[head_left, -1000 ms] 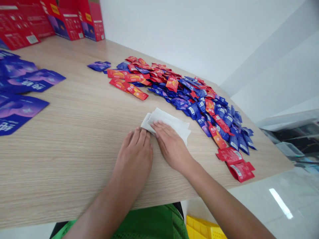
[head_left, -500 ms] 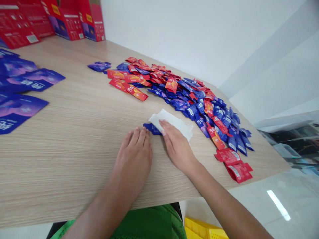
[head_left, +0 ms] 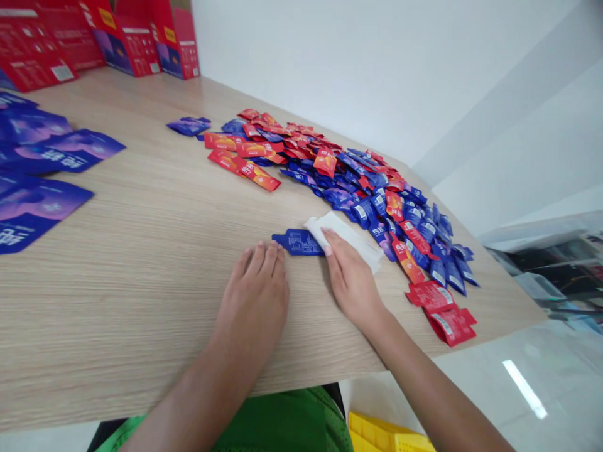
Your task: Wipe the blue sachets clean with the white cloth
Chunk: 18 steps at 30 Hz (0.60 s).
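A small blue sachet (head_left: pixel 299 242) lies flat near the middle of the table (head_left: pixel 155 263), printed text facing up. My left hand (head_left: pixel 257 289) rests palm down, its fingertips at the sachet's left end. Under the fingers of my right hand (head_left: pixel 351 276) is a folded white cloth (head_left: pixel 346 235), which covers the sachet's right end. The fingers of that hand are together and pressed on the cloth.
Beyond my hands, a long heap of red and blue sachets (head_left: pixel 339 188) curves along the wall side. Red sachets (head_left: pixel 443 311) lie at the right edge. Larger blue pouches (head_left: pixel 38 207) lie left, red boxes (head_left: pixel 136 47) behind. A yellow crate (head_left: pixel 386 433) stands below the table.
My right hand and the white cloth have slid to the right along the blue sachet, uncovering more of it. My left hand has stayed at the sachet's left end.
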Motion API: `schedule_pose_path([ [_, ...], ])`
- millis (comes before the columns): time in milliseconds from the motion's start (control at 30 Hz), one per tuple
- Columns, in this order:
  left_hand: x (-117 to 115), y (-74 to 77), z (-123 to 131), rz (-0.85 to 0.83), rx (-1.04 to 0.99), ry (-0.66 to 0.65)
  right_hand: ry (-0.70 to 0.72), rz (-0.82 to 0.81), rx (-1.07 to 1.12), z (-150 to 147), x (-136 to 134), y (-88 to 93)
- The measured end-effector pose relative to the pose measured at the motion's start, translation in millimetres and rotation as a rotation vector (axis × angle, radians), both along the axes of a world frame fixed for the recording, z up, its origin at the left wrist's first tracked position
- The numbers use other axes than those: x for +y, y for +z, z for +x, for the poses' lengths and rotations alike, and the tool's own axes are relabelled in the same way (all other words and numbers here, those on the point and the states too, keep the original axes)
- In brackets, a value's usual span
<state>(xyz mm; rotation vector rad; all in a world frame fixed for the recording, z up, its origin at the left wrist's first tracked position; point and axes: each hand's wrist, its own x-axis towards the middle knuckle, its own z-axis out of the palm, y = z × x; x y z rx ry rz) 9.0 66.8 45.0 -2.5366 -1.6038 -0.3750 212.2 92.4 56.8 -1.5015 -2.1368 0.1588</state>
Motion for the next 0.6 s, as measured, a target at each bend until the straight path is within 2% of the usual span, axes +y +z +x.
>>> schedule_pose_path([
  [67, 0, 0.4, -1, 0.005, 0.001, -0.009, 0.157, -0.02, -0.032, -14, 3, 1.1],
  [133, 0, 0.0, -2, 0.009, -0.003, -0.013, 0.187, -0.034, -0.047, -15, 6, -1.8],
  [300, 2, -1.4, -5, -0.007, -0.03, -0.013, -0.147, 0.002, 0.036, 18, 9, -15.9],
  [400, 4, 5.9, -9, -0.031, -0.047, -0.016, -0.208, -0.001, 0.082, 28, 8, -16.6],
  [600, 19, 32.2, -8, -0.068, -0.084, -0.005, -0.291, -0.012, 0.199, 23, 9, -7.3],
])
